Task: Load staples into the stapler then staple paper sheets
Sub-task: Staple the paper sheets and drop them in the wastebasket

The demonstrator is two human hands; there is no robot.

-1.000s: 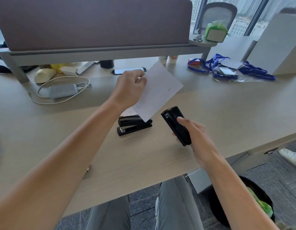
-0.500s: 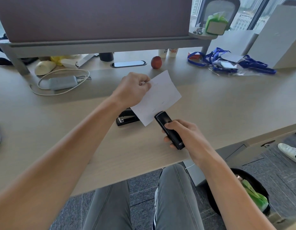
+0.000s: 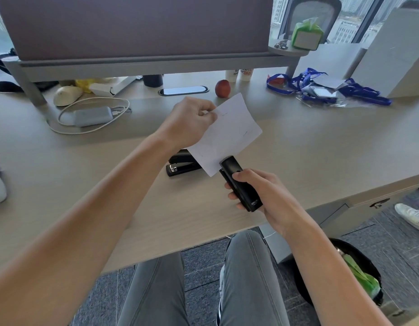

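Observation:
My left hand (image 3: 189, 121) pinches the upper left edge of the white paper sheets (image 3: 229, 132) and holds them tilted above the desk. My right hand (image 3: 262, 194) is wrapped around a black stapler (image 3: 239, 182), thumb on top. The stapler's nose meets the lower edge of the paper, which sits in its jaw. A second black stapler (image 3: 182, 164) lies flat on the desk, partly hidden behind the paper.
The wooden desk (image 3: 321, 156) carries a charger with white cable (image 3: 91, 116), a red apple (image 3: 222, 88), blue lanyards (image 3: 326, 88) and a phone (image 3: 183, 90). A grey partition (image 3: 138, 27) stands behind. A black bin (image 3: 354, 276) sits on the floor, right.
My right hand brought the stapler up to the paper's lower edge, and my left hand lowered the paper toward it. The view has tilted down slightly.

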